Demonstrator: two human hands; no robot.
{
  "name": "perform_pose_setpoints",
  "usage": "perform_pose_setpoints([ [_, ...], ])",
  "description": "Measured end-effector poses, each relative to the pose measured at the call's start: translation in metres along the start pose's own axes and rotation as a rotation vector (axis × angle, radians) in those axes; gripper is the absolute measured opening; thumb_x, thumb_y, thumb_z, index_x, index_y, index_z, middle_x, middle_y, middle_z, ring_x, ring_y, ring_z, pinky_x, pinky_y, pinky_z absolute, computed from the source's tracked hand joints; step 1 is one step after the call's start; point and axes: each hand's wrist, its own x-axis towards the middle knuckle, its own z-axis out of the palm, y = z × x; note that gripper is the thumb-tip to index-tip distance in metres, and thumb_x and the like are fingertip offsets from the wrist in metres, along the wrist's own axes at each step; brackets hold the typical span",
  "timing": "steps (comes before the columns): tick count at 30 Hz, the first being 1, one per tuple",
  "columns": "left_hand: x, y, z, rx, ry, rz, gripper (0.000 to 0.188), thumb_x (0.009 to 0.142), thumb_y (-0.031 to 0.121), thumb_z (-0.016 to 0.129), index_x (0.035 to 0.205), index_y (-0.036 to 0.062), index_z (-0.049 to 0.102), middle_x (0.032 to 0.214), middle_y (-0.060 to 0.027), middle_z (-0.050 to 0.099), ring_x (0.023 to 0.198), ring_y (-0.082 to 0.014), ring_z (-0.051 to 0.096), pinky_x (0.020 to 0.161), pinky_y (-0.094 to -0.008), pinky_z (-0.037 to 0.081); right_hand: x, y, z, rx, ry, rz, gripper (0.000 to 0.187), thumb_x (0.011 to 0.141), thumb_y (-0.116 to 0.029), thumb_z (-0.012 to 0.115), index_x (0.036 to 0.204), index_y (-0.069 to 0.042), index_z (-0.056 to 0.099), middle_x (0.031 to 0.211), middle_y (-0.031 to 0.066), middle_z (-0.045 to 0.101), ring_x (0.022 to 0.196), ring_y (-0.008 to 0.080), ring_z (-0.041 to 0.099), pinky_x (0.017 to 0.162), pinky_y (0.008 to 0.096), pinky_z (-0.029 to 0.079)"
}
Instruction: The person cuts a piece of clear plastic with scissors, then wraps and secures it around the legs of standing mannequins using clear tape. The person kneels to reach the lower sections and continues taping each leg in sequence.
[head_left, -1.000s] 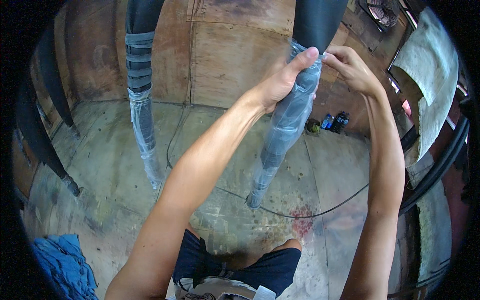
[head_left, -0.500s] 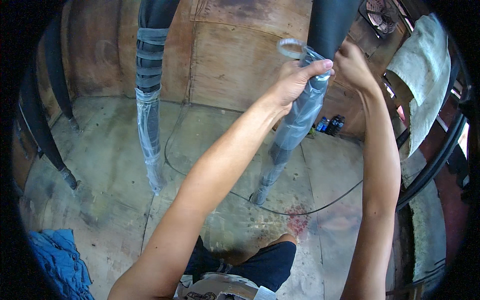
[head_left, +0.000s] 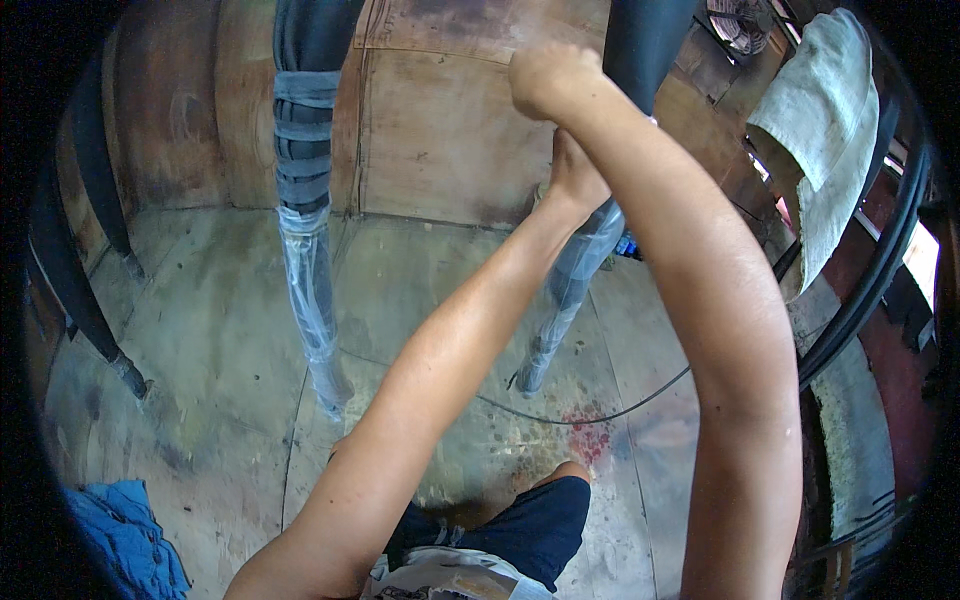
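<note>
A thick black hose (head_left: 645, 50) comes down in front of me, its lower part wrapped in clear plastic (head_left: 568, 285). My left hand (head_left: 575, 175) is closed around its wrapped part, with most of the fingers hidden behind my right forearm. Crossing over it, my right hand (head_left: 555, 78) is a fist on the left side of the hose. Whatever that fist holds is hidden. Farther left hangs another black hose (head_left: 310, 40), banded with dark strips (head_left: 303, 130) and covered below with clear plastic (head_left: 312, 290).
More black hoses (head_left: 75, 270) reach the floor at the left. A thin cable (head_left: 600, 420) curves over the stained floor (head_left: 220, 330). Blue cloth (head_left: 128, 535) lies at the lower left. Pale fabric (head_left: 815, 130) hangs at the right, near a fan (head_left: 740, 25) and dark cables (head_left: 865, 300).
My right hand has swung from the right side of the hose across to its left, passing over my left hand. The loose clear loop beside the hose no longer shows.
</note>
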Motion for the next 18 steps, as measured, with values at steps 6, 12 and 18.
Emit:
perform_pose_setpoints([
  [6,-0.003,0.011,0.007,-0.021,0.124,-0.212,0.040,0.084,0.040,0.085,0.083,0.0082,0.060,0.076,0.0037,0.053,0.066,-0.0129,0.047,0.061,-0.0368,0.043,-0.013,-0.032,-0.008,0.330,-0.028,0.061,0.034,0.089,-0.021,0.055,0.107,-0.002,0.077,0.113,0.0216,0.074,0.108,0.0346,0.072,0.093,0.0447,0.057],
  [12,-0.005,0.010,0.010,0.001,0.172,-0.113,0.028,0.085,0.033,0.085,0.089,0.0090,0.070,0.075,0.0025,0.065,0.067,-0.0077,0.056,0.063,-0.0305,0.046,-0.032,-0.038,-0.019,0.571,0.120,0.076,0.037,0.091,-0.025,0.055,0.093,0.007,0.075,0.096,0.0279,0.073,0.094,0.0460,0.072,0.087,0.0487,0.057],
  [18,0.003,-0.014,-0.004,-0.162,0.139,-0.112,0.038,0.082,0.030,0.085,0.098,-0.0001,0.068,0.092,-0.0051,0.069,0.080,-0.0112,0.063,0.070,-0.0318,0.052,-0.078,-0.010,-0.028,0.608,0.321,-0.116,0.043,0.100,-0.026,0.058,0.073,0.007,0.068,0.071,0.0312,0.063,0.067,0.0471,0.067,0.072,0.0517,0.054],
])
